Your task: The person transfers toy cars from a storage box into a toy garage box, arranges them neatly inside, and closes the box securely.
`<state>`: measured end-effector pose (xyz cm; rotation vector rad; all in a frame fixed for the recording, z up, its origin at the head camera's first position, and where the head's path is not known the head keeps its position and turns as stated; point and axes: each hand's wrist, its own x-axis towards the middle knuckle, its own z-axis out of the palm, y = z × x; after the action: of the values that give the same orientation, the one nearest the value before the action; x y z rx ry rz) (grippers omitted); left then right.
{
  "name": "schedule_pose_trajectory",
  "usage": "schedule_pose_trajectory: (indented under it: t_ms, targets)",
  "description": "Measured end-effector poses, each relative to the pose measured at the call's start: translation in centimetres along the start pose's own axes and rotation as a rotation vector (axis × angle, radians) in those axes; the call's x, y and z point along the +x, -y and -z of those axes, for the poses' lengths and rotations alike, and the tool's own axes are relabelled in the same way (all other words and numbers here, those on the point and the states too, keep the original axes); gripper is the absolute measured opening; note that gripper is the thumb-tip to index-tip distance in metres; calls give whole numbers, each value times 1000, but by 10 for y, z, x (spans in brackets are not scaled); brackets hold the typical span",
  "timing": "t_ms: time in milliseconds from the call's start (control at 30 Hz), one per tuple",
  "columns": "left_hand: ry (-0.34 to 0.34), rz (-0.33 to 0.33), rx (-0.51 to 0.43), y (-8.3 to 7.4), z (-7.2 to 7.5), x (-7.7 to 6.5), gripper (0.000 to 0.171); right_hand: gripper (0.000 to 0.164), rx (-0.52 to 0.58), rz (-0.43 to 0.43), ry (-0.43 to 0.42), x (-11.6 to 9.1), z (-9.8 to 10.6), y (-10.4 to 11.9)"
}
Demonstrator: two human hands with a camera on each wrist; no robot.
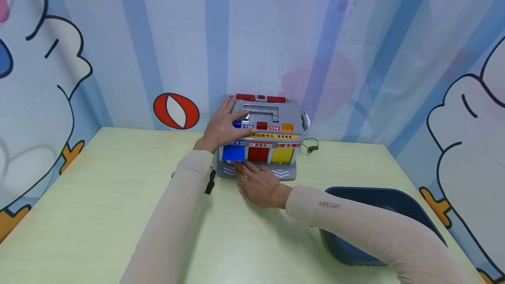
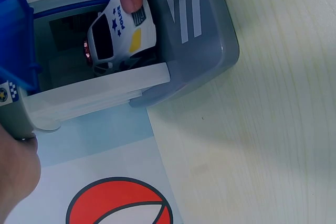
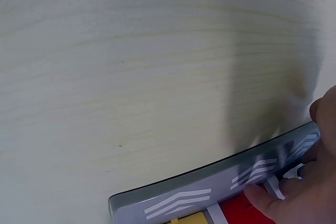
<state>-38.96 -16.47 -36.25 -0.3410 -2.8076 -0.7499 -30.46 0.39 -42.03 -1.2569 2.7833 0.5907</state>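
Note:
A grey toy rescue station (image 1: 290, 111) with blue, red and yellow doors stands against the backdrop. My left hand (image 1: 225, 129) rests on its top left corner, fingers spread. The blue door (image 1: 233, 152) is lifted. In the bay below it sits a white toy police car (image 2: 118, 32), tilted, its hood facing outward. My right hand (image 1: 260, 185) reaches in from the right and grips the car by its front end, one fingertip (image 2: 128, 2) on the hood. The red door (image 1: 258, 154) and yellow door (image 1: 282, 155) are down.
A dark blue bin (image 1: 367, 192) stands on the table at the right, partly under my right forearm. A thin coiled cord (image 1: 312, 147) lies by the station's right side. A black strap (image 1: 211, 182) shows beside my left wrist. The printed backdrop (image 1: 260, 34) rises behind the table.

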Motion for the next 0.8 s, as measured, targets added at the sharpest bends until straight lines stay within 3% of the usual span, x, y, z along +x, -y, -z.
schedule_pose_trajectory:
  t_ms: [200, 500, 800]
  targets:
    - [2, 11, -2, 1, -1, 0, 81, 67, 79, -20, 34, 3, 2, 0]
    - [-7, 12, -17, -1, 0, 0, 80, 68, 81, -39, 38, 7, 6, 2]
    - [-1, 13, -8, -1, 0, -1, 81, 71, 195, -95, 37, 13, 18, 7]
